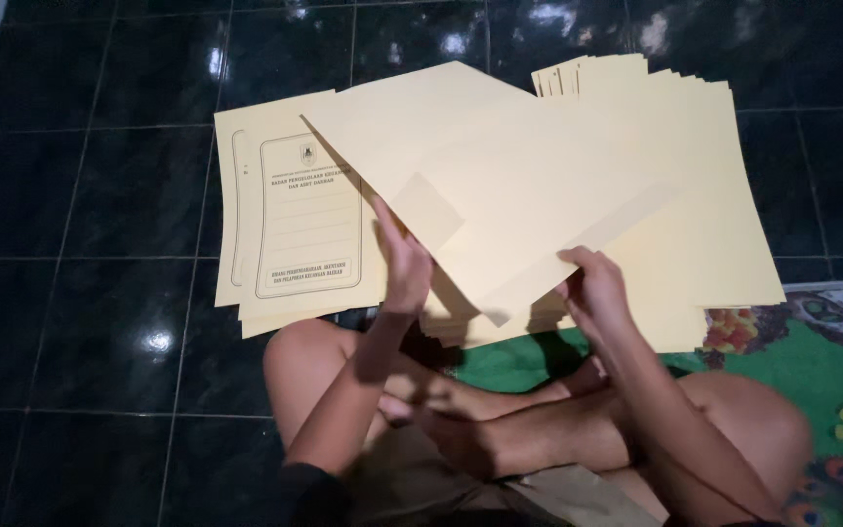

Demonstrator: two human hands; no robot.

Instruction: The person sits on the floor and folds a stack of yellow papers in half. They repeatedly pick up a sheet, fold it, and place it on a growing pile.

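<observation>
Right at the middle of the frame, both hands have hold of one large cream sheet, lifted and tilted so it slants from upper left down to lower right. The left hand has its grip closed on the sheet's lower left edge, fingers pointing up along the paper beside a paler rectangular patch. The right hand pinches the lower edge further right, thumb on top, fingers curled beneath. The sheet hangs above the person's crossed bare legs, apart from them, and casts a shadow there.

Left of centre, a short stack of the same cream sheets lies flat on the floor, its top one showing a printed framed panel. At the upper right a thicker, fanned pile of blank sheets spreads out; its lower edge reaches a green patterned mat at the lower right. Whether the held sheet touches that pile is hard to tell, since the two overlap in colour. Around everything lies a floor of glossy dark tiles with small bright reflections.
</observation>
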